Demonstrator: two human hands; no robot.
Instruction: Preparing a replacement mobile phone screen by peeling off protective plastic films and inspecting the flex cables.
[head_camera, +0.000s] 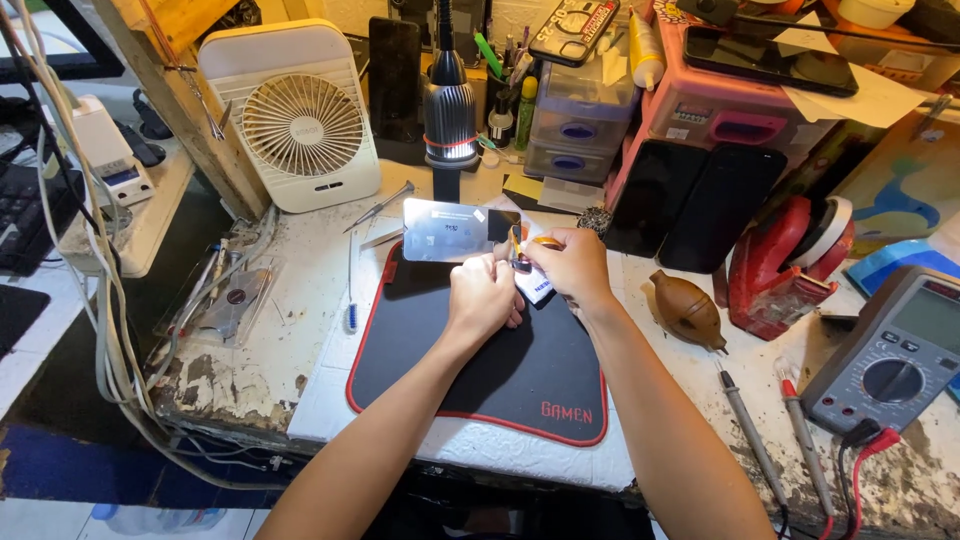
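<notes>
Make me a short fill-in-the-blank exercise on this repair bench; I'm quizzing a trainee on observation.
1. Both hands, left hand and right hand, work over a black mat edged in ____.
2. The white fan stands to the ____ of the lamp.
3. The brown dust blower lies to the right of the ____ hand.
4. The grey multimeter has a round ____ in its middle.

Missing words: red; left; right; dial

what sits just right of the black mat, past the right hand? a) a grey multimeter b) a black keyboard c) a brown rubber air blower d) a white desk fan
c: the brown rubber air blower lies on the worn tabletop right beside the black mat, close to the right hand; the white desk fan stands at the back left and the grey multimeter sits farther out at the right edge.
</notes>
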